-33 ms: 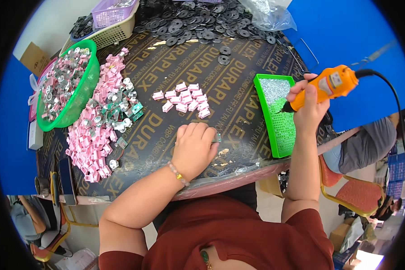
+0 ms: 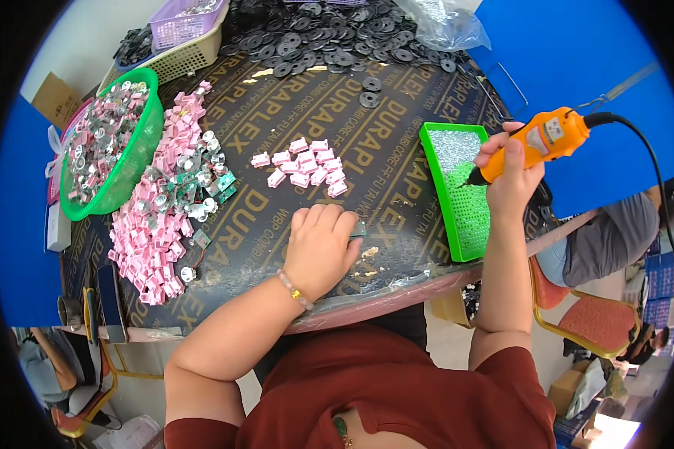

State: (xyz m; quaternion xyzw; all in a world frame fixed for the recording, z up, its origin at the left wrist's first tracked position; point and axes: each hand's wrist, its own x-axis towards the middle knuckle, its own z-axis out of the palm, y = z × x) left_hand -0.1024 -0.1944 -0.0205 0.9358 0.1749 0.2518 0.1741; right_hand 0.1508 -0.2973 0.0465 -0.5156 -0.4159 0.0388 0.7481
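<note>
My left hand (image 2: 320,248) rests on the dark table with its fingers curled down over a small green circuit board (image 2: 360,229). Only the board's edge shows past the thumb, and the rest of what lies under the palm is hidden. In my right hand (image 2: 514,183) is an orange electric screwdriver (image 2: 554,136), tilted with its black nose toward the left. Its tip hovers at a bright green tray (image 2: 437,196) of small silvery screws; whether it touches them I cannot tell. Beyond my left hand lies a small group of pink plastic housings (image 2: 301,166).
To the left spreads a heap of pink housings (image 2: 146,251) with boards and small clear-topped parts. Behind it leans a full green basket (image 2: 155,120). Black discs (image 2: 314,37) cover the far side. The screwdriver's black cable (image 2: 640,135) curves off right. A person sits at the right.
</note>
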